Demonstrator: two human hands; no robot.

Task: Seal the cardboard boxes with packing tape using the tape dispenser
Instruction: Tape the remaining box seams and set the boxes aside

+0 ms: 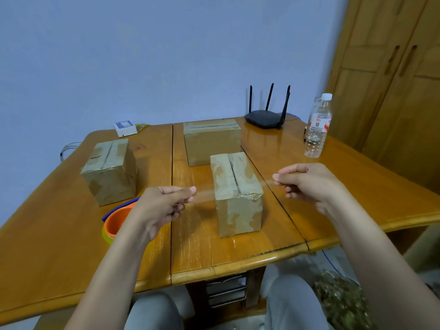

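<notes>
Both hands (164,203) (309,182) pinching clear tape strip (204,194), stretched over near box (235,191)

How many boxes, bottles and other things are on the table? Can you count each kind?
Cardboard boxes: 3 (left, back, front)
Water bottle: 1
Router: 1
Small white box: 1
Tape dispenser: 1
Total: 7

Pale blue wall (119,55), wooden table (59,234), wardrobe (392,79).
</notes>
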